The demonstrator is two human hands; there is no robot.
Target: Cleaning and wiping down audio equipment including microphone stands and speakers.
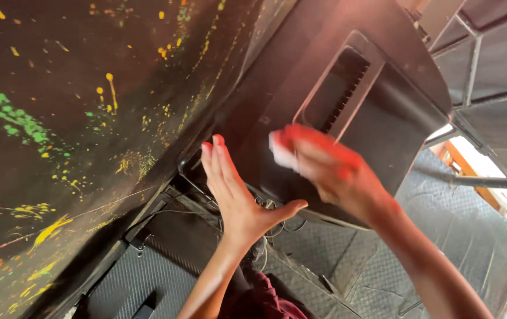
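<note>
Right hand (336,174) grips small white pad (282,152), pressed on dark panel (301,77) below vent slot (337,88); left hand (236,195) flat, fingers spread, against panel's lower edge.

Both forearms run bare from the lower edge of the frame up to the left hand (236,198) at centre and the right hand (339,177) just right of it, with no sleeves, watch or rings showing. At bottom centre, a dark maroon garment (262,301) shows in folds between the arms.
</note>
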